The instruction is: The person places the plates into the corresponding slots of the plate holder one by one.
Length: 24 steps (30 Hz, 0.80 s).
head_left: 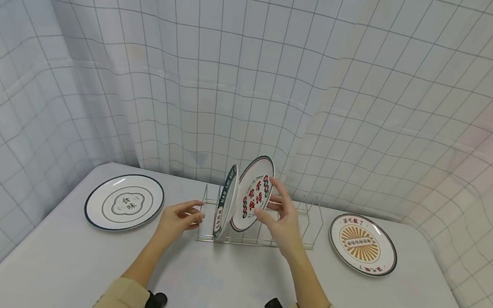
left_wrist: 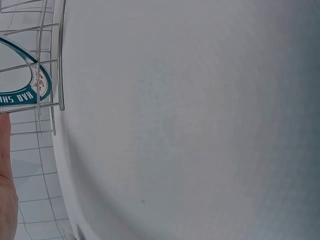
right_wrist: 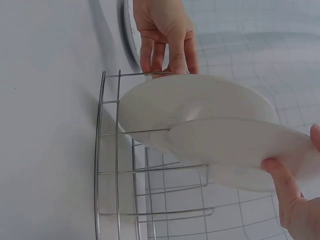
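A wire dish rack [head_left: 260,243] stands in the middle of the table. In its left part a plate [head_left: 226,202] with green lettering on the rim stands on edge. My left hand [head_left: 178,217] holds the rack's left end, its curled fingers at the end wire, as the right wrist view also shows. Beside the green-rimmed plate, a white plate with red characters [head_left: 256,182] is tilted over the rack. My right hand [head_left: 284,225] pinches its right edge, thumb on the front. The right wrist view shows this plate's blank side [right_wrist: 235,145], overlapping the other plate.
A dark-rimmed plate [head_left: 99,205] lies flat on the table left of the rack. To the right lies another plate [head_left: 381,244] with an orange sunburst. A white gridded curtain [head_left: 271,70] hangs behind and along both sides.
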Motion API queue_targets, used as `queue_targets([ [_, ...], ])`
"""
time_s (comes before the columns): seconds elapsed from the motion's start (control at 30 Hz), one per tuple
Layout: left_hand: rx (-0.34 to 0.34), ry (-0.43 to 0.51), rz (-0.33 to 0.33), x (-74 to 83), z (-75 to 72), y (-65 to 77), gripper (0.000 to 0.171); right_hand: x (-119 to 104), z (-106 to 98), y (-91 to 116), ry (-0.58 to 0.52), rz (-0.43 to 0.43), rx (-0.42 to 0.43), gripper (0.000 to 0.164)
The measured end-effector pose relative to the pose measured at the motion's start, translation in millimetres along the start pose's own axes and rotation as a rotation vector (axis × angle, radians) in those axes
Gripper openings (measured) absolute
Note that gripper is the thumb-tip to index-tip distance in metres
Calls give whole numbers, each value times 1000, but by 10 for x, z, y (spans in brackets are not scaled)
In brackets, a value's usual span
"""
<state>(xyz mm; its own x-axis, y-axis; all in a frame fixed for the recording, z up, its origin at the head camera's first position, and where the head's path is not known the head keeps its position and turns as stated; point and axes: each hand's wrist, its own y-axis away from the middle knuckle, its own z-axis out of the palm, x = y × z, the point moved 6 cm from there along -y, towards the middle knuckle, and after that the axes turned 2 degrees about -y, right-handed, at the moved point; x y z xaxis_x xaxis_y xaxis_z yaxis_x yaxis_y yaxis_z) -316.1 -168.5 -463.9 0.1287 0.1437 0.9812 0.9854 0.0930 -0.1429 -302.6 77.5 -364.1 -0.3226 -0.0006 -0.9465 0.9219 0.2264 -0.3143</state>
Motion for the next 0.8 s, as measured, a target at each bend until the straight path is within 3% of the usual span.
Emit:
queue_targets([
  [0.17,-3,-9,-8,-12,0,-7,33,-109,146,25,78,-19,17,66],
  [0.47,-6,-2,0,-5,5,-5,33,31,298,43,136,-50,37,61],
  [0.8,1,5,12,-20,-2,-4,32,148,319,90,182,-73,18,63],
])
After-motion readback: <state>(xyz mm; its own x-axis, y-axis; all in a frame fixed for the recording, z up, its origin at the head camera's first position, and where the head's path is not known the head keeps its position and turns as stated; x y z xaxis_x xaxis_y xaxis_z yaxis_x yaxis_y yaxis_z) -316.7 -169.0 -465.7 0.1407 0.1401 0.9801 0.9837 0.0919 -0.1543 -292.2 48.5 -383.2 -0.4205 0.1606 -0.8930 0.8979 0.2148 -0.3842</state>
